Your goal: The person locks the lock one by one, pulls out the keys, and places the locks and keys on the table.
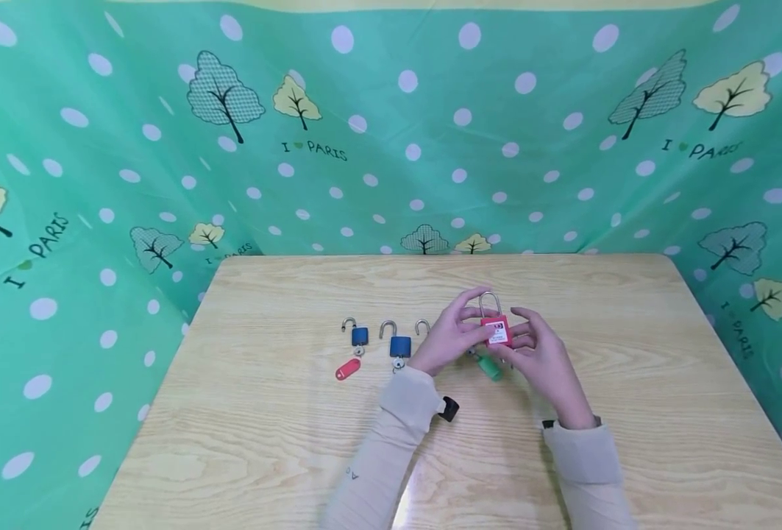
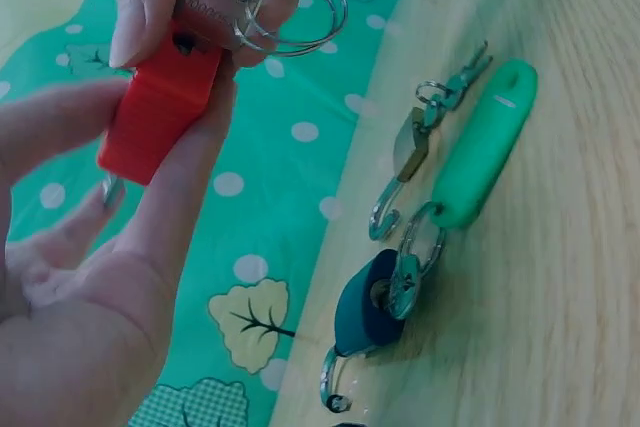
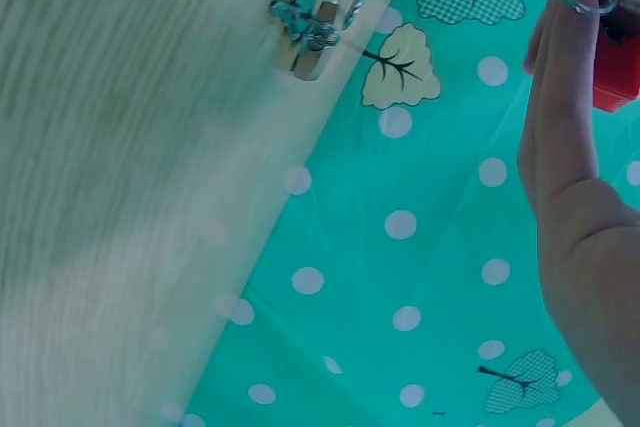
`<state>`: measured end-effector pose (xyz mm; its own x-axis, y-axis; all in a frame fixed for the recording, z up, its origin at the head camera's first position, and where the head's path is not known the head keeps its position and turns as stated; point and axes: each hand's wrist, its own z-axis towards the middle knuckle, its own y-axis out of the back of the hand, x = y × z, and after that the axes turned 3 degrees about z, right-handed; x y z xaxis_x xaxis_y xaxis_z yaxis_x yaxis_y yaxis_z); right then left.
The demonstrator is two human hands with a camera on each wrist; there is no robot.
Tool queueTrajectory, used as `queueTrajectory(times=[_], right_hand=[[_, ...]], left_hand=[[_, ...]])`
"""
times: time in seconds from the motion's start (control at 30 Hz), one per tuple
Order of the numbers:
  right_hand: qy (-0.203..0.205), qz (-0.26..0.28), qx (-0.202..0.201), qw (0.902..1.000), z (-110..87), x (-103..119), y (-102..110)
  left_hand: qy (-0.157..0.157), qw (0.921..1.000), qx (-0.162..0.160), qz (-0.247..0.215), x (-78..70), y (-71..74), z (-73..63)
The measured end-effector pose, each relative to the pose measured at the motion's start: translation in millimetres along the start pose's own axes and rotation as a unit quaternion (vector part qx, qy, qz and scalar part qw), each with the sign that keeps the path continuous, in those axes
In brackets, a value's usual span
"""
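Note:
My left hand grips the body of a red padlock with a white label. Its metal shackle points up, both legs meeting the body in the head view. On the padlock's lower right, my right hand pinches a silver key that sits at the keyhole. Wire rings hang from the key. From the right wrist, only a red corner of the padlock shows beyond the fingers. Whether the key is turned cannot be seen.
On the wooden table lie blue padlocks with raised shackles and keys. Beside them are a red tag and a green tag. A small brass padlock with keys lies near the far edge.

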<state>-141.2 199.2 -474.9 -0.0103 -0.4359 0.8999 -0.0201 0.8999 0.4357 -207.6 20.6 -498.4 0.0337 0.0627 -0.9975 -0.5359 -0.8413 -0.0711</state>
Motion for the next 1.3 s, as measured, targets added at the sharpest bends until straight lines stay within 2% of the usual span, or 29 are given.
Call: queueTrajectory(times=[0.07, 0.17, 0.3, 0.37, 0.47, 0.6, 0.7, 0.87, 1.07, 1.2, 1.3], right_hand=[[-0.018, 0.021, 0.017, 0.9995, 0.0, -2, 3], [-0.042, 0.063, 0.066, 0.9949, -0.3, -6, 12], [-0.052, 0.105, 0.135, 0.9839, -0.6, -14, 21], [-0.057, 0.113, 0.146, 0.9811, -0.9, -15, 23], [-0.074, 0.105, 0.126, 0.9837, -0.8, -13, 22], [-0.091, 0.038, 0.084, 0.9916, -0.8, -10, 24], [-0.090, -0.014, 0.067, 0.9936, -1.5, -13, 28], [-0.075, -0.052, 0.059, 0.9940, -3.9, -19, 38], [-0.071, -0.050, 0.055, 0.9947, -8.2, -23, 54], [-0.073, -0.026, 0.053, 0.9956, -10.8, -25, 65], [-0.080, 0.011, 0.050, 0.9954, -12.2, -29, 71]], left_hand=[[0.010, 0.9998, -0.016, 0.002, 0.2, -1.1, 0.7], [0.008, 0.9991, -0.038, -0.014, 0.0, -1.7, 3.2], [0.002, 0.9984, -0.046, -0.034, -2.2, -3.2, 5.3], [-0.001, 0.9985, -0.045, -0.031, -4.4, -6.0, 6.0], [-0.001, 0.9986, -0.050, -0.018, -4.7, -12.5, 8.5], [0.011, 0.9978, -0.065, 0.001, -2.6, -21.7, 13.2], [0.028, 0.9967, -0.074, 0.016, 0.2, -27.5, 17.4], [0.051, 0.9949, -0.084, 0.022, 7.0, -35.7, 25.9], [0.060, 0.9939, -0.092, -0.002, 7.6, -51.7, 38.9], [0.054, 0.9934, -0.095, -0.034, 4.6, -66.9, 46.9], [0.056, 0.9905, -0.107, -0.065, 5.1, -75.9, 53.4]])
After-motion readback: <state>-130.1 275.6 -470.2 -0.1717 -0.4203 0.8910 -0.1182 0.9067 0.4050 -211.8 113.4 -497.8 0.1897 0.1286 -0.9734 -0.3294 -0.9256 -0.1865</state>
